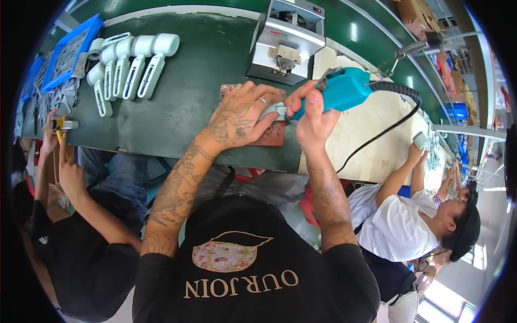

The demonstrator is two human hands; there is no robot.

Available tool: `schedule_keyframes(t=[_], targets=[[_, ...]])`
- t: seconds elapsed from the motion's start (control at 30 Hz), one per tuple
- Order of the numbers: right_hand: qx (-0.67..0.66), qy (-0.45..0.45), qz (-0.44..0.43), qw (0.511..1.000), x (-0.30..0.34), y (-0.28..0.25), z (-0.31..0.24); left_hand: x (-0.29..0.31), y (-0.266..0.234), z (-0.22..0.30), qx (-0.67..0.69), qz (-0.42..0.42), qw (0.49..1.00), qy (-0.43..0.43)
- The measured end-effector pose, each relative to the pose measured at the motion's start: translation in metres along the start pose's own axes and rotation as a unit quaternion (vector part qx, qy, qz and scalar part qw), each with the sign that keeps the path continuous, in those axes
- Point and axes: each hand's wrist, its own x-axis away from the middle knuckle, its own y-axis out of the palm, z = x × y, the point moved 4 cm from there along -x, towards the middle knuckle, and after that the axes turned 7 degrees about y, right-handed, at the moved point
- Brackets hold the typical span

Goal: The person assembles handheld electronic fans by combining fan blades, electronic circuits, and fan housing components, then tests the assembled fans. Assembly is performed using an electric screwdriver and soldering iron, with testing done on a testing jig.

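My left hand (242,116) is closed over a pale green plastic housing (274,110), and its rounded end shows beyond the fingers. Under that hand lies a worn reddish-brown pad (272,135) on the bench. In my right hand (315,116) is a teal corded electric screwdriver (347,89), gripped around its front part and slanting down to the left. The front of the tool meets the housing, but my fingers hide its tip. Both hands are close together over the pad.
Several pale green hair-dryer-shaped units (137,56) lie at the back left. Beside them, a blue tray (72,51) holds grey strips. A silver screw feeder (285,46) stands behind my hands. The black cord (377,129) loops rightward. Co-workers sit on both sides, one holding a part (64,124).
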Motion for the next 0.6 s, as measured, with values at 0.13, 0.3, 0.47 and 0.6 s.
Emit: schedule_keyframes(t=[0.13,0.3,0.47,0.6], targets=[[0.014,-0.011,0.026,0.999,0.005,-0.013,0.003,0.001,0.004,-0.001,0.001,0.030,0.999,0.043],[-0.092,0.046,0.059,0.993,0.026,-0.028,-0.006,0.034,-0.004,0.019,-0.085,0.054,0.983,0.155],[-0.210,-0.044,0.076,0.974,0.017,-0.097,-0.065,0.082,-0.018,0.027,0.055,0.107,0.992,0.032],[-0.046,-0.149,0.245,0.957,-0.003,-0.100,-0.072,0.092,-0.054,-0.004,0.134,0.235,0.951,-0.152]])
